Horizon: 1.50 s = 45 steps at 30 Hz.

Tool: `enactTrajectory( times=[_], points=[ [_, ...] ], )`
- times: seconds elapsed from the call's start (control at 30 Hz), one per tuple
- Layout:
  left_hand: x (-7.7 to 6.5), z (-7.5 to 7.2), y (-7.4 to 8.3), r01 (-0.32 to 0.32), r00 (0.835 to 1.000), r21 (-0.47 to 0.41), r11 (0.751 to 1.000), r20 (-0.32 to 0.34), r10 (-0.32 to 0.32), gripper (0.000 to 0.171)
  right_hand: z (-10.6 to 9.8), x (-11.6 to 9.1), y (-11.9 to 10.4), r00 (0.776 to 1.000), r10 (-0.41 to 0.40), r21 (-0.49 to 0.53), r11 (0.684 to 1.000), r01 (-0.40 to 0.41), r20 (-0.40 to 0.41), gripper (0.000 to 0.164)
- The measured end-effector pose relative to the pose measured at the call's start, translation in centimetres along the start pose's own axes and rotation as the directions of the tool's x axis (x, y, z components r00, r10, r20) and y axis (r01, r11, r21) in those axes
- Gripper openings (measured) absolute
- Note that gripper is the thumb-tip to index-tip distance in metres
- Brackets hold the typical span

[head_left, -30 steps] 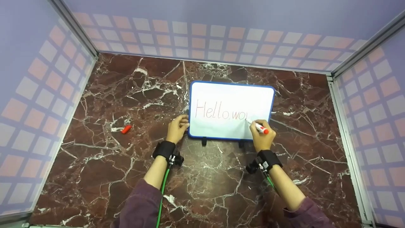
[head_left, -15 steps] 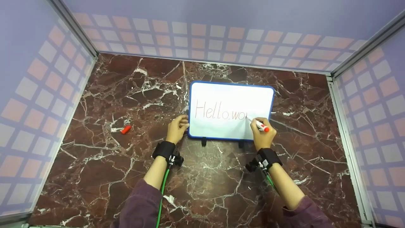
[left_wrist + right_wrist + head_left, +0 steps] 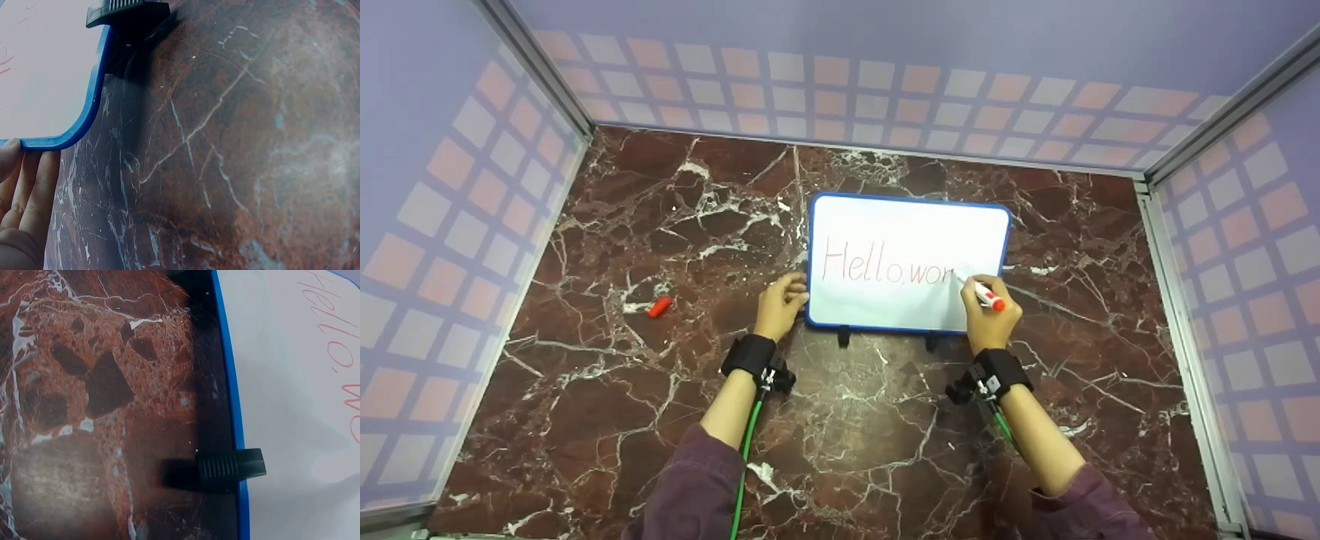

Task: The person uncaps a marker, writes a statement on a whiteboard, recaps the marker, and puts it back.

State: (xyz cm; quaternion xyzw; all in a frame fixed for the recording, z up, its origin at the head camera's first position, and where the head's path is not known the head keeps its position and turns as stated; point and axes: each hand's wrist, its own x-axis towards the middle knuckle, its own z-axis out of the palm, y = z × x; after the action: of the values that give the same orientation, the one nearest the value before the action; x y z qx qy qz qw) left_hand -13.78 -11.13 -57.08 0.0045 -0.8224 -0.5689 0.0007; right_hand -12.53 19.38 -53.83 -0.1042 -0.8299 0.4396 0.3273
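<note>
A blue-rimmed whiteboard (image 3: 885,307) bears the red handwriting "Hello, wor" (image 3: 889,264). My right hand (image 3: 991,319) pinches a white and red marker (image 3: 988,295), whose tip is at the end of the last letter. At the board's left edge is my left hand (image 3: 780,304). The left wrist view shows its thumb (image 3: 8,157) over the blue rim (image 3: 84,121) and the fingers behind the board. Out of the right wrist view is the right hand; there the board (image 3: 281,410) and part of the writing appear.
A red marker cap (image 3: 660,307) lies on the marbled table (image 3: 607,405), left of the left hand. Black clips (image 3: 844,335) grip the board's lower edge. Walls with a checked pattern enclose the table at the back and sides. A green cable (image 3: 745,457) trails from the left wrist.
My right hand has moved slightly right and up with the marker, and an "r" now follows "wo". The left hand and the board have stayed put.
</note>
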Motion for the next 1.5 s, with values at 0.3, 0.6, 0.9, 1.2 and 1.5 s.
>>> enactTrajectory(
  times=[0.3, 0.6, 0.9, 1.2, 1.5],
  points=[
    [0.1, 0.0, -0.1, 0.02, 1.0, 0.02, 1.0, -0.002, -0.02, 0.031, -0.3, 0.4, -0.3, 0.998, 0.06, 0.033, 0.998, -0.059, -0.028, 0.015],
    [0.1, 0.0, 0.2, 0.022, 1.0, 0.01, 1.0, -0.003, -0.022, 0.03, -0.3, 1.5, -0.4, 0.996, 0.062, 0.023, 0.998, -0.06, -0.057, 0.014],
    [0.1, 0.0, 0.1, 0.015, 1.0, -0.005, 1.0, -0.007, -0.015, 0.031, -0.2, 2.0, -0.3, 0.997, 0.047, 0.04, 0.998, -0.045, -0.059, 0.014],
    [0.0, 0.0, 0.1, -0.001, 1.0, 0.013, 1.0, -0.004, 0.001, 0.03, -0.2, 2.1, -0.5, 0.998, 0.055, 0.03, 0.998, -0.053, -0.044, 0.015],
    [0.0, 0.0, 0.3, 0.0, 1.0, 0.001, 1.0, -0.008, 0.0, 0.03, -0.2, 1.5, 0.1, 0.997, 0.059, 0.037, 0.998, -0.058, -0.047, 0.012]
  ],
)
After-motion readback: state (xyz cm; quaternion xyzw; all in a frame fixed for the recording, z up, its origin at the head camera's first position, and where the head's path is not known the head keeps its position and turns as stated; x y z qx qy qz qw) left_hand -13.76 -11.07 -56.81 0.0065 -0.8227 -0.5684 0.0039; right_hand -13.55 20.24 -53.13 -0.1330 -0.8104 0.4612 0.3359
